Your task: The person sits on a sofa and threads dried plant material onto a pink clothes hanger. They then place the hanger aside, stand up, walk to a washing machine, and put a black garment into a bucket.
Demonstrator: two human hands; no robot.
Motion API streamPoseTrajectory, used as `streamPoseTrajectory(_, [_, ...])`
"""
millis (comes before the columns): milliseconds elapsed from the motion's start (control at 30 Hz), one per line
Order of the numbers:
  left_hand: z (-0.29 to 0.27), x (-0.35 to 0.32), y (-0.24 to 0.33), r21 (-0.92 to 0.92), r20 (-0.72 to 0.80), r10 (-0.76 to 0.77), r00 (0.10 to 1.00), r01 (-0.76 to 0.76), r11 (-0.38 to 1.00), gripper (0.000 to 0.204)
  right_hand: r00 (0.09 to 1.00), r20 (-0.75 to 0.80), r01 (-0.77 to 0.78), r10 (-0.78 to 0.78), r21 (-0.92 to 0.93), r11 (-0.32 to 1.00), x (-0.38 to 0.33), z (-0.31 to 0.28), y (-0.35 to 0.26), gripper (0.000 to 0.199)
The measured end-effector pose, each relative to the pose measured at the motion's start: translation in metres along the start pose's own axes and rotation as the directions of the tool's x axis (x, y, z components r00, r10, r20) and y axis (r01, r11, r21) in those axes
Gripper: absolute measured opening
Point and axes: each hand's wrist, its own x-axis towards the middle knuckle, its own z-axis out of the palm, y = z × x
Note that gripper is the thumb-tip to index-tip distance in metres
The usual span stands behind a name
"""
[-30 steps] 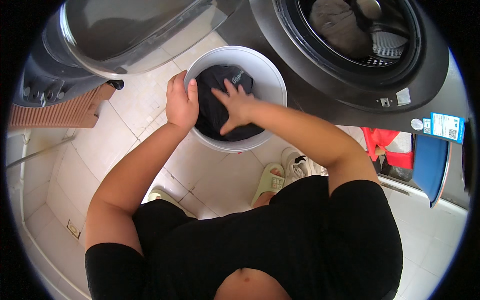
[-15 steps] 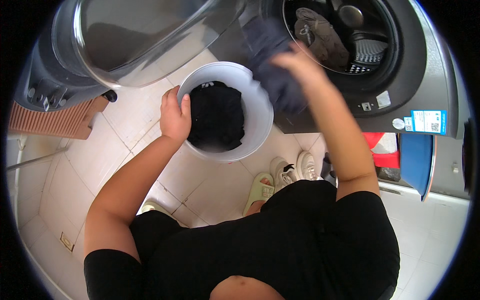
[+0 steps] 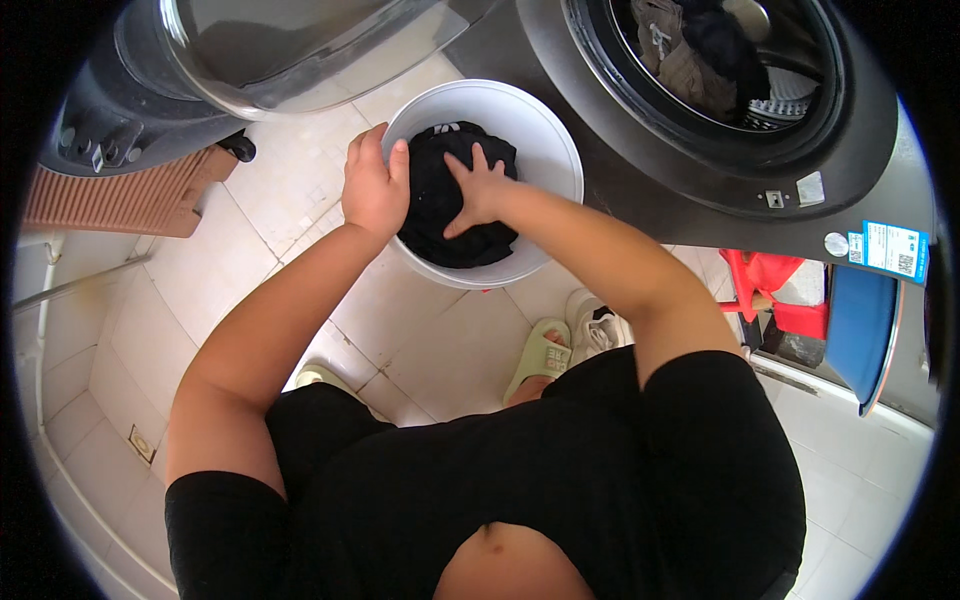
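A white bucket (image 3: 552, 130) stands in front of me with black clothing (image 3: 430, 205) inside. My left hand (image 3: 376, 190) grips its left rim, thumb toward the inside and fingers along the outer wall. Over the black clothing my right hand (image 3: 482, 193) reaches in with fingers spread, holding nothing; whether it touches the cloth is hard to tell. To the right is a dark grey front-loading washing machine (image 3: 640, 205). Inside its drum lie a dark garment (image 3: 722, 45) and a grey-brown garment (image 3: 690, 80) with a drawstring.
The washer's round glass door (image 3: 300, 60) hangs open at the upper left, beyond the bucket. A ribbed brown washboard-like slab (image 3: 120, 192) is at the left. A blue basin (image 3: 862, 325) and red items (image 3: 765, 285) sit below the washer's right side. White shoes (image 3: 597, 325) stand near my slippered foot (image 3: 540, 360).
My right hand has let go of the dark garment, which is now in the drum, and moved left into the bucket. My left hand stays on the rim; the view has shifted slightly.
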Motion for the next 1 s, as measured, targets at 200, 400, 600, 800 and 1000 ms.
streamPoseTrajectory(200, [-0.001, 0.001, 0.003, 0.004, -0.001, -0.005, 1.0, 0.005, 1.0, 0.041, 0.953, -0.291, -0.126, 0.08, -0.144, 0.981, 0.014, 0.028, -0.012, 0.071])
streamPoseTrajectory(400, [-0.003, 0.001, -0.001, 0.02, 0.002, -0.006, 1.0, 0.006, 1.0, 0.041, 0.926, -0.376, 0.111, -0.045, 0.156, 0.981, 0.004, 0.009, 0.021, 0.045])
streamPoseTrajectory(600, [-0.001, 0.0, -0.003, 0.004, -0.014, 0.005, 1.0, -0.005, 1.0, 0.04, 0.801, -0.591, 0.202, 0.097, 0.418, 0.886, -0.106, -0.086, 0.052, 0.067])
streamPoseTrajectory(800, [0.002, -0.001, 0.001, -0.041, -0.002, 0.009, 1.0, -0.009, 0.999, 0.039, 0.016, -0.784, 0.433, 0.62, 0.565, 0.702, -0.137, -0.226, 0.181, 0.062])
streamPoseTrajectory(1000, [-0.003, 0.001, -0.006, 0.005, -0.032, -0.003, 0.999, 0.003, 1.0, 0.039, 0.21, -0.977, 0.353, 0.031, 0.106, 0.93, -0.058, -0.128, 0.037, 0.041])
